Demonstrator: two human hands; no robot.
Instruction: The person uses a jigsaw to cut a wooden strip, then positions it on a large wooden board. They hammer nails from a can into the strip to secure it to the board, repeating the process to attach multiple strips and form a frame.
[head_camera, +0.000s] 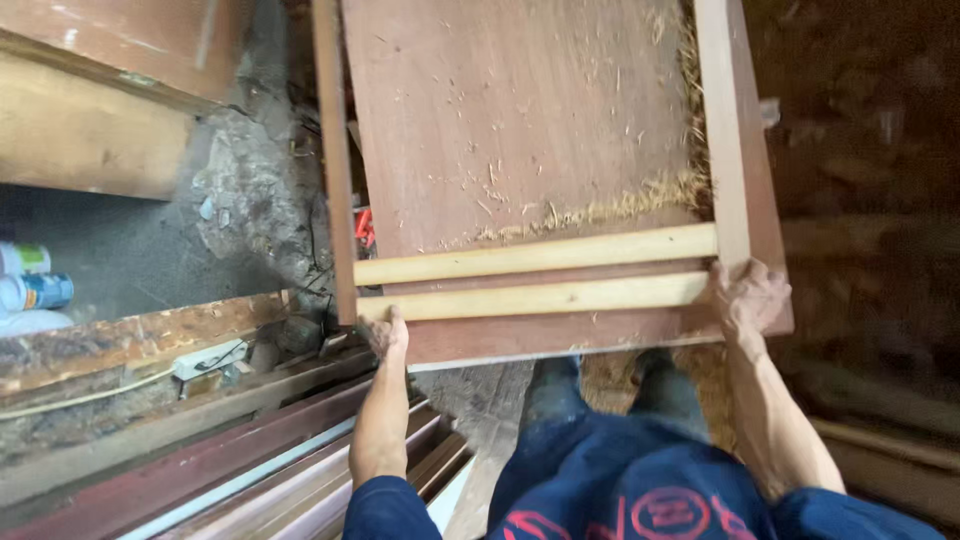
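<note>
The left hand (385, 332) is closed over the near edge of a reddish wooden panel (500, 110) at its lower left corner; the right hand (745, 298) is clamped on the lower right corner, fingers wrapped round the frame. Two pale battens (535, 275) are laid across the panel in mid-frame, with sawdust (640, 200) above them. Stacked timber strips (250, 470) are seen lower left, and what may be spray cans (35, 290) with blue and green labels at the left edge

panel (510, 110): reddish-brown, flecked with pale shavings | two strips (540, 275): light yellow | sleeves (390, 510): dark blue | shirt (640, 495): dark blue, red ring print | power strip (205, 360): white | cans (30, 280): white, blue, green
</note>
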